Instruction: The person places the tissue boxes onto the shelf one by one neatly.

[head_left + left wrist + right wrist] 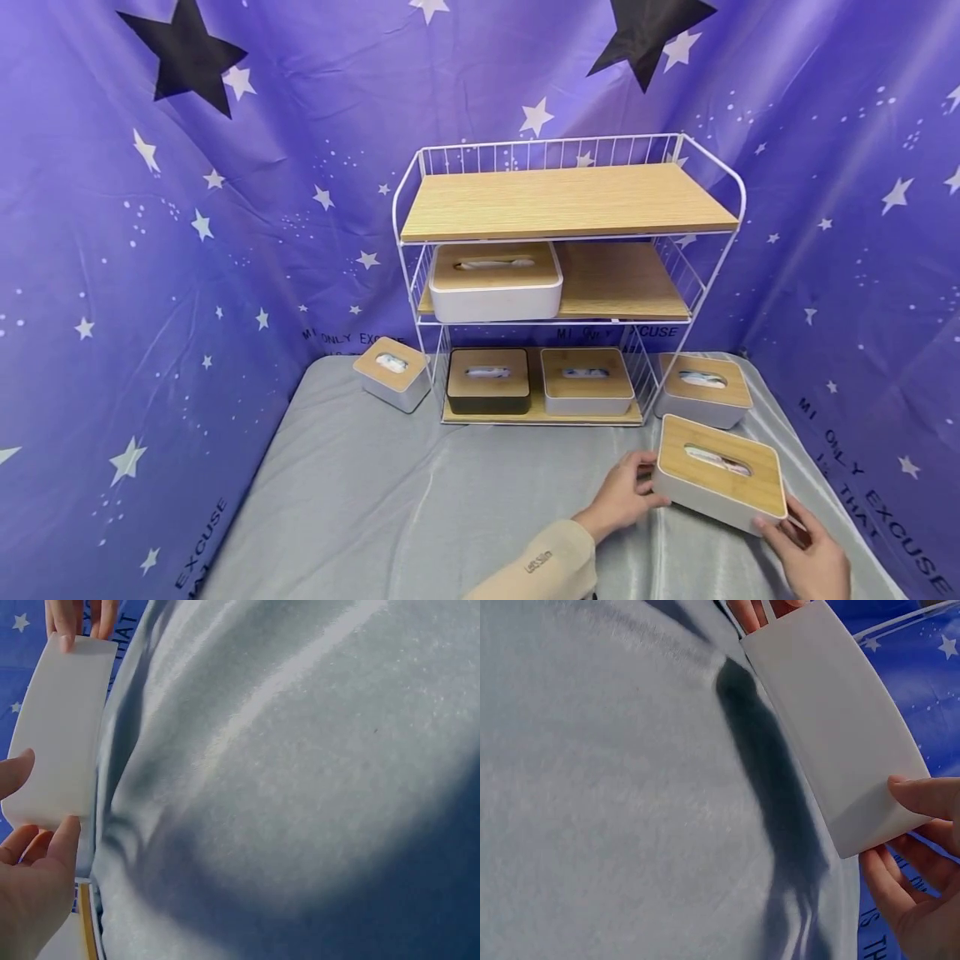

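Note:
A white tissue box (705, 483) with a bamboo lid and an oval slot is at the front right in the head view, slightly turned. My left hand (622, 493) grips its left end, while my right hand (810, 554) holds the right end, thumb on the front wall. In the left wrist view the white wall of the tissue box (64, 727) spans between both hands. The right wrist view shows the right thumb on the box wall (832, 727) and the fingers curled at its end. Just behind stands another wood-topped tissue box (708, 408).
A white wire rack (570, 200) with wooden shelves stands at the back. One white tissue box (495, 287) is on its middle shelf; a black one (489, 400) and a light one (588, 400) sit below. Another tissue box (393, 379) stands left of the rack. Star-patterned curtains surround the grey cloth (345, 500).

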A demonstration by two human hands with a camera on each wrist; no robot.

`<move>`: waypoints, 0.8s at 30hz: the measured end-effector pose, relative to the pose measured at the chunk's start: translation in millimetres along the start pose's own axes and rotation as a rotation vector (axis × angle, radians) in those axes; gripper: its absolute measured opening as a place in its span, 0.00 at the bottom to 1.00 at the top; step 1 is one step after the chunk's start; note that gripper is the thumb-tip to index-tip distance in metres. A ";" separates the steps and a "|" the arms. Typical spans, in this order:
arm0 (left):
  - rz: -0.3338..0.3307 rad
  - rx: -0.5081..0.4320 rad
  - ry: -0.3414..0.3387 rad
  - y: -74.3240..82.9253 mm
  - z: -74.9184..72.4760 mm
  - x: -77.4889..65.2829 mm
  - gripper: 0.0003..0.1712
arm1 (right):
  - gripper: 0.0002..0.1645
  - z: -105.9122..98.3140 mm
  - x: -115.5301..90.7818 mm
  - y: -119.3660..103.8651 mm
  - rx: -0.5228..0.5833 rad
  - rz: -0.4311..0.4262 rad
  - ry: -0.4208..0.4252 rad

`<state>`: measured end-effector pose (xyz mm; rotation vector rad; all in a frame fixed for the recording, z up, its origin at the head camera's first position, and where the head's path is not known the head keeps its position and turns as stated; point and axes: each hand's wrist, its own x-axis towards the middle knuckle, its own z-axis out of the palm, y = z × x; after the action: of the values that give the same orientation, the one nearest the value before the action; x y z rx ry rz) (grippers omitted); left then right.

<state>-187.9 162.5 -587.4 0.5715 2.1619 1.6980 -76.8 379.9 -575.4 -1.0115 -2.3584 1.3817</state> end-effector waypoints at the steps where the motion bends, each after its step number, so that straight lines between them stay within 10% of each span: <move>1: 0.009 -0.002 0.008 1.1 -1.3 -0.2 0.33 | 0.46 -0.4 -1.1 -1.7 0.013 -0.020 0.013; 15: 0.182 0.019 0.162 27.3 -27.2 -7.4 0.23 | 0.40 3.0 -18.9 -44.9 0.223 -0.248 0.118; 24: 0.338 0.044 0.222 54.1 -50.9 -25.4 0.22 | 0.40 1.2 -34.6 -73.1 0.278 -0.227 0.145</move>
<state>-185.2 118.3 -522.6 0.8357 2.3673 1.9720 -84.6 332.9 -510.0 -0.7166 -2.0344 1.4436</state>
